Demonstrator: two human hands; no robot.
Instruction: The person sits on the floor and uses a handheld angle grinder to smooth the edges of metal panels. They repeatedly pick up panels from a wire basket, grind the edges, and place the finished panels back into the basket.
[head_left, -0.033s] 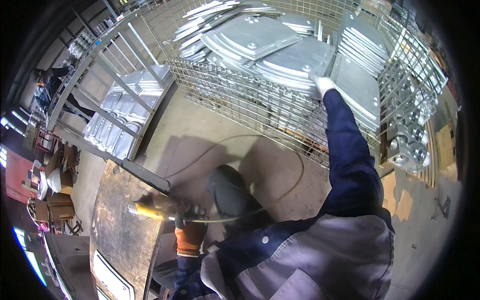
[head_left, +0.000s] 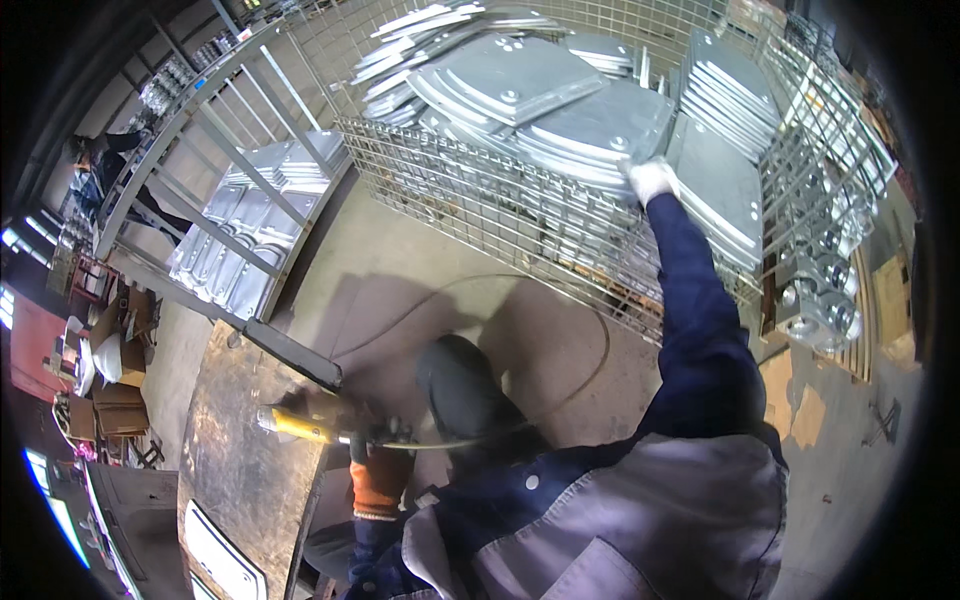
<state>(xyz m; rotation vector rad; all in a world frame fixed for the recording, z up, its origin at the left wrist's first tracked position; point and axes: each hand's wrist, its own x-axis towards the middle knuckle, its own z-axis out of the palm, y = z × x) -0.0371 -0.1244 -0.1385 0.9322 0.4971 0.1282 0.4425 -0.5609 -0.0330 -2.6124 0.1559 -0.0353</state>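
Observation:
My left hand [head_left: 380,470], in an orange and dark glove, is closed around the rear of a yellow hand-held air tool [head_left: 300,425]. The tool lies over the edge of a worn wooden bench [head_left: 240,430], and a thin hose [head_left: 480,440] trails from its back end. At the end of my outstretched right arm, my right hand [head_left: 653,180], in a white glove, grips the near corner of a grey metal plate [head_left: 610,120]. That plate tops a stack in a wire mesh cage [head_left: 480,200]; the fingertips are partly blurred.
More stacked plates [head_left: 725,80] fill the cage. Round metal parts [head_left: 820,290] stand to its right. At left, a metal-framed rack [head_left: 240,220] holds formed sheets, with a person [head_left: 100,170] beyond. White plates [head_left: 222,550] lie on the bench; the hose loops over the floor.
My right hand has come slightly nearer and shows more of its white glove at the plate's corner. The left hand and the air tool stay in place.

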